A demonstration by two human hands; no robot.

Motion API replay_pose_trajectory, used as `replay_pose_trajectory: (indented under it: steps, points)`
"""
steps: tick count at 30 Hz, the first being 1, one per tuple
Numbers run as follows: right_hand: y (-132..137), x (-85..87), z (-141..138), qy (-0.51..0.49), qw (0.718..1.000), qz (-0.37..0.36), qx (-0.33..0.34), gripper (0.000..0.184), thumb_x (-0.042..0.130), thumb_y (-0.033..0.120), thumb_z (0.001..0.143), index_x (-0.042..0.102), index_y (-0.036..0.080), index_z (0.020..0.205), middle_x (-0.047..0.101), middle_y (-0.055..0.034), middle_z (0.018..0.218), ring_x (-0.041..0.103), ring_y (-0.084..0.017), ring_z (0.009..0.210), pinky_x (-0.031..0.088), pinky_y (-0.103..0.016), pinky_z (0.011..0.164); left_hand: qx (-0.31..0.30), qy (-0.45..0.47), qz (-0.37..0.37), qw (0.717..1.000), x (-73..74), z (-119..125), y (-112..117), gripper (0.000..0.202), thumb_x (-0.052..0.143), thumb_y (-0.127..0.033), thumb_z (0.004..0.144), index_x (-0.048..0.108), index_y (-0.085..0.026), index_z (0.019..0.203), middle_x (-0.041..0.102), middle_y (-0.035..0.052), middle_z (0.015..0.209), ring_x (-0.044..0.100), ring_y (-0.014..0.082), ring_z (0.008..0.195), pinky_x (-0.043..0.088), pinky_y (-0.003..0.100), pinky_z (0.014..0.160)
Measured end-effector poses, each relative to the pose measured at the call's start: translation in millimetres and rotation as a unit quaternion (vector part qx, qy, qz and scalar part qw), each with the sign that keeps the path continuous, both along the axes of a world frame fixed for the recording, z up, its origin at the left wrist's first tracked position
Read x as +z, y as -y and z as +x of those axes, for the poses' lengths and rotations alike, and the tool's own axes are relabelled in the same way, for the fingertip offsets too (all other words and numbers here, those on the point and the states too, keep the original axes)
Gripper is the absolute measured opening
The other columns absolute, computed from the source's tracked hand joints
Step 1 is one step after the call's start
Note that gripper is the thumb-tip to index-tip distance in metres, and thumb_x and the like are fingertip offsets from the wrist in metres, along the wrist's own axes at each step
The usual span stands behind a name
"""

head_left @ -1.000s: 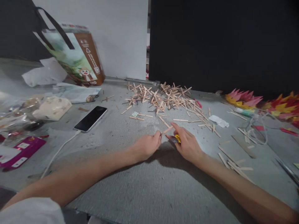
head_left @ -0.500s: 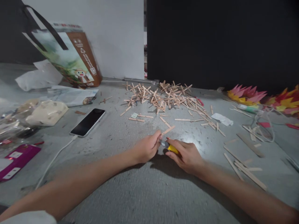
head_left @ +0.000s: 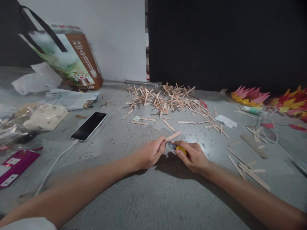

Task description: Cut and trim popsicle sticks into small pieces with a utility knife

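Observation:
My left hand (head_left: 153,152) pinches a flat wooden craft stick (head_left: 174,135), whose free end points up and to the right. In my right hand (head_left: 193,156) is a yellow-handled utility knife (head_left: 181,149), gripped with thumb and fingers. The grey front end of the knife lies close to the stick by my left fingertips; whether the blade touches the wood I cannot tell. Just beyond my hands a loose craft stick (head_left: 169,125) lies on the grey table (head_left: 144,198). Farther back is a heap of crossed and loose sticks (head_left: 165,99).
On the left lie a phone (head_left: 89,126) with a white cable, a purple item (head_left: 20,167) and plastic packets (head_left: 45,116). A printed carrier bag (head_left: 72,60) stands behind them. At right are more sticks (head_left: 254,175), white paper (head_left: 226,121) and pink-yellow paper flowers (head_left: 250,95).
My right hand has shifted slightly right with the knife, and the stick in my left hand is tilted a little differently. The whole view has slid slightly.

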State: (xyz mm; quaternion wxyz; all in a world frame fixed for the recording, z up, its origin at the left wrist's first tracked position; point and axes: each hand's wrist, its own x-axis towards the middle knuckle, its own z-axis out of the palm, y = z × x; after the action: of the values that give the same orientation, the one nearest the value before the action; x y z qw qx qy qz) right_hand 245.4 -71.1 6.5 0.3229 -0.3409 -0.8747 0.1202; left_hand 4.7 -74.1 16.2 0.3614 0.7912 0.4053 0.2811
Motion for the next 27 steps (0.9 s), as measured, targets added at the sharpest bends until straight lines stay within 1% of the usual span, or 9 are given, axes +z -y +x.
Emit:
replay_pose_trajectory:
  steps: [7, 12, 15, 17, 21, 24, 27]
  points:
    - [0, 0.1, 0, 0.003, 1.0, -0.001, -0.004, 0.027, 0.047, 0.037, 0.111, 0.067, 0.019, 0.116, 0.074, -0.0013, 0.076, 0.066, -0.013, 0.059, 0.047, -0.024, 0.061, -0.003, -0.003, -0.003, 1.0, -2.0, -1, -1, 0.03, 0.03, -0.041, 0.111, 0.039, -0.024, 0.088, 0.047, -0.0038, 0.071, 0.045, 0.0149, 0.063, 0.033, 0.03, 0.064]
    - [-1, 1.2, 1, 0.008, 1.0, -0.002, 0.007, 0.028, 0.045, 0.037, 0.112, 0.066, 0.02, 0.117, 0.073, -0.0015, 0.075, 0.066, -0.014, 0.058, 0.048, -0.024, 0.062, -0.009, -0.013, -0.009, 1.0, 1.4, -3, -1, 0.031, 0.03, -0.043, 0.111, 0.039, -0.024, 0.089, 0.049, -0.003, 0.072, 0.047, 0.0161, 0.065, 0.034, 0.031, 0.066]
    - [-1, 1.3, 1, 0.004, 0.999, 0.012, 0.031, 0.029, 0.043, 0.037, 0.113, 0.065, 0.019, 0.119, 0.075, -0.0034, 0.08, 0.068, -0.015, 0.064, 0.049, -0.024, 0.064, -0.033, -0.012, -0.013, 0.999, 4.7, -4, 0, 0.029, 0.031, -0.042, 0.11, 0.04, -0.024, 0.09, 0.052, -0.0021, 0.074, 0.049, 0.0164, 0.067, 0.035, 0.03, 0.066]
    - [-2, 1.2, 1, 0.004, 0.999, 0.023, 0.043, 0.03, 0.041, 0.037, 0.113, 0.064, 0.018, 0.12, 0.076, -0.0052, 0.085, 0.07, -0.016, 0.07, 0.05, -0.025, 0.067, -0.044, -0.008, -0.022, 0.999, 5.1, -3, 0, 0.028, 0.031, -0.041, 0.11, 0.04, -0.023, 0.09, 0.051, -0.0025, 0.074, 0.048, 0.0159, 0.065, 0.034, 0.03, 0.065]
    - [-4, -0.2, 1, 0.004, 0.998, 0.03, 0.052, 0.031, 0.039, 0.036, 0.114, 0.063, 0.019, 0.122, 0.076, -0.0065, 0.091, 0.071, -0.017, 0.078, 0.052, -0.026, 0.072, -0.041, 0.014, -0.037, 0.998, -1.3, -3, 0, 0.029, 0.032, -0.043, 0.111, 0.042, -0.023, 0.092, 0.049, -0.0037, 0.072, 0.046, 0.0151, 0.064, 0.032, 0.029, 0.064]
    - [-5, -2.7, 3, 0.004, 0.999, 0.013, 0.046, 0.029, 0.04, 0.035, 0.114, 0.064, 0.019, 0.121, 0.075, -0.0053, 0.089, 0.071, -0.016, 0.077, 0.051, -0.025, 0.071, -0.039, 0.035, -0.031, 0.998, -6.1, -3, 0, 0.03, 0.031, -0.044, 0.111, 0.042, -0.023, 0.093, 0.048, -0.004, 0.072, 0.044, 0.0148, 0.064, 0.032, 0.029, 0.064]
    - [-6, -5.2, 5, 0.004, 0.999, -0.007, 0.041, 0.029, 0.041, 0.035, 0.114, 0.064, 0.02, 0.12, 0.074, -0.0046, 0.088, 0.07, -0.016, 0.076, 0.051, -0.025, 0.071, -0.042, 0.043, -0.029, 0.998, -4.7, -2, 0, 0.031, 0.03, -0.043, 0.112, 0.039, -0.024, 0.09, 0.045, -0.0047, 0.071, 0.042, 0.0144, 0.063, 0.033, 0.029, 0.065]
